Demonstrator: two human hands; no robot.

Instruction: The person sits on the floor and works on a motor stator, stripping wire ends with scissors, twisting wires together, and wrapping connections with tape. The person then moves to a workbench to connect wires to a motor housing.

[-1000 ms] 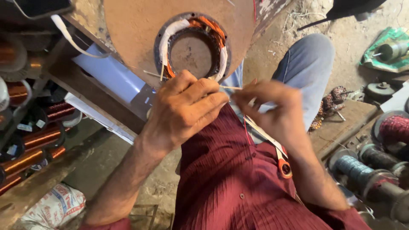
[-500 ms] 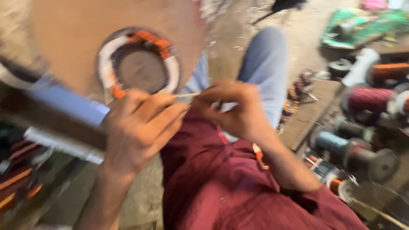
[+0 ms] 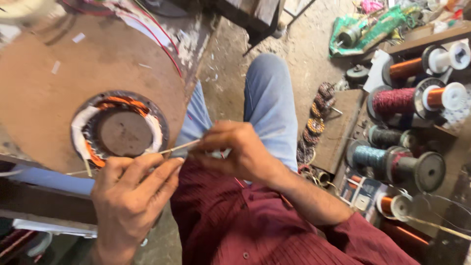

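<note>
My left hand (image 3: 131, 196) and my right hand (image 3: 234, 149) are close together over my lap, both pinching a thin pale strip (image 3: 180, 146) that runs between them. The strip reaches left toward a round motor stator (image 3: 119, 128) with copper windings and white insulation, which lies on a brown wooden bench (image 3: 59, 83). I wear a maroon shirt (image 3: 235, 221) and blue jeans (image 3: 267, 98). Whether the scissors seen a moment ago are still in my right hand cannot be told.
Several spools of copper and coloured wire (image 3: 417, 98) stand on a low rack to the right. Small wound coils (image 3: 316, 125) lie by a wooden board on the dirt floor. Red wires (image 3: 157, 34) trail over the bench. A green bag (image 3: 368, 29) sits far right.
The view has swung, so the stator now sits lower left. Both hands stayed together on the strip; the orange-handled scissors under my right hand are no longer visible.
</note>
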